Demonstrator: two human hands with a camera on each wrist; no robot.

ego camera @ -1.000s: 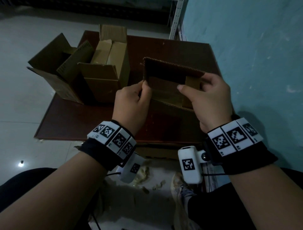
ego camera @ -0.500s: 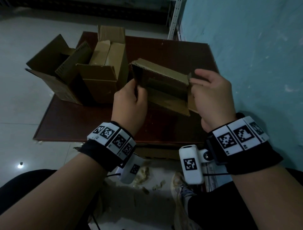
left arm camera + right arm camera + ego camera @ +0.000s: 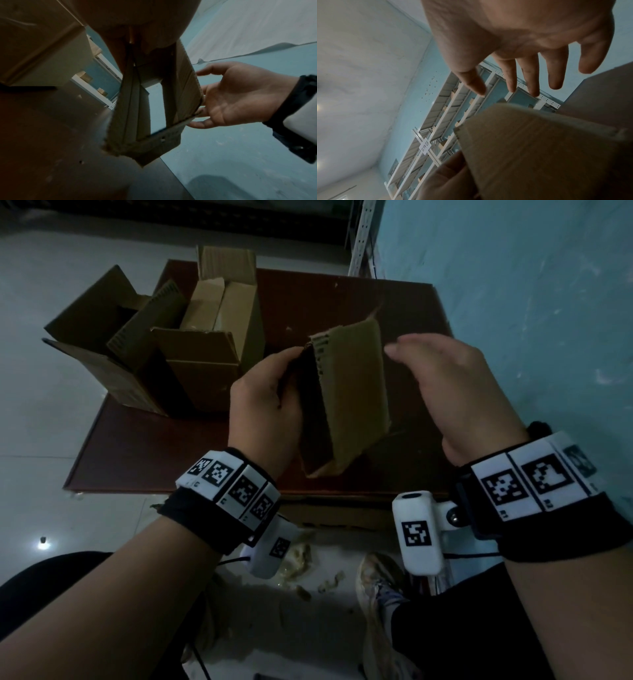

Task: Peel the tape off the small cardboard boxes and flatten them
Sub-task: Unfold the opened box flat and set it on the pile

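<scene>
A small brown cardboard box [image 3: 349, 392], half collapsed with both ends open, hangs above the dark red table [image 3: 144, 446]. My left hand [image 3: 263, 402] grips its left edge, fingers curled round the cardboard. The left wrist view looks through the squashed box [image 3: 154, 105] from below. My right hand [image 3: 448, 381] is beside the box's right side with fingers straight and spread [image 3: 510, 75], holding nothing. In the left wrist view its fingertips [image 3: 200, 111] lie at the box's right edge; I cannot tell whether they touch it. No tape is visible on the box.
Two larger open cardboard boxes [image 3: 205, 344] with raised flaps stand at the table's back left. A teal wall [image 3: 531, 302] runs close on the right. White metal shelving [image 3: 447, 121] stands behind. Scraps [image 3: 301, 563] lie on the floor by my shoe.
The box has turned from lying wide between both hands to standing end-up and flatter. My right hand has let go and opened beside it. My left hand keeps its grip.
</scene>
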